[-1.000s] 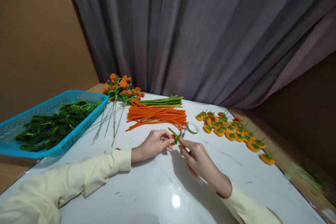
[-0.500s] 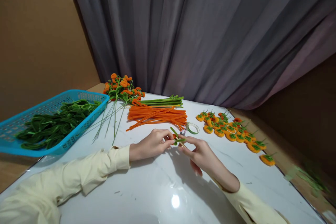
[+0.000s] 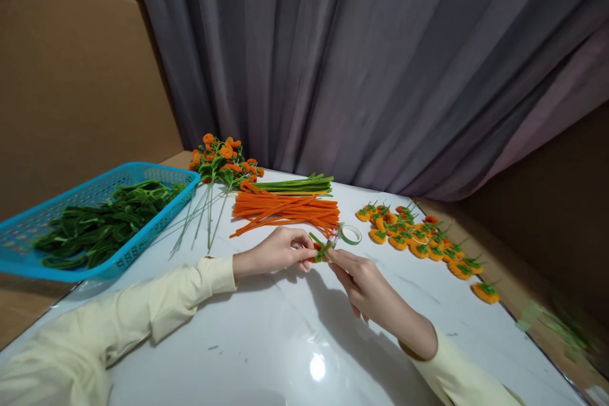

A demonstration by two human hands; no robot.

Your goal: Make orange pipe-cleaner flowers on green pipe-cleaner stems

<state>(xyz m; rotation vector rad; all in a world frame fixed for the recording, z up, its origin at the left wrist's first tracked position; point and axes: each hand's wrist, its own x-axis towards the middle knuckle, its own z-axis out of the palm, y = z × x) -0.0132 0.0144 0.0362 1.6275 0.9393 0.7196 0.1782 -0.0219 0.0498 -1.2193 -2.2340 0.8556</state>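
Note:
My left hand [image 3: 276,251] pinches a small orange piece with green pipe-cleaner leaves [image 3: 320,248] just above the white table [image 3: 266,342]. My right hand [image 3: 364,284] meets it from the right, fingertips closed on the green pipe cleaner at the same spot. A roll of green tape [image 3: 351,234] lies just behind the hands. Behind that lie a pile of orange pipe cleaners [image 3: 285,210] and a bundle of green pipe cleaners [image 3: 295,185].
A blue basket [image 3: 28,228] of green leaf shapes sits at the left edge. Orange flower stems [image 3: 219,163] lie at the back left. Several finished orange pieces with green tops [image 3: 419,238] spread at the right. A grey curtain [image 3: 361,63] hangs behind.
My right hand has turned and shifted slightly, twisting the green pipe cleaner at the piece; the left hand has held almost still.

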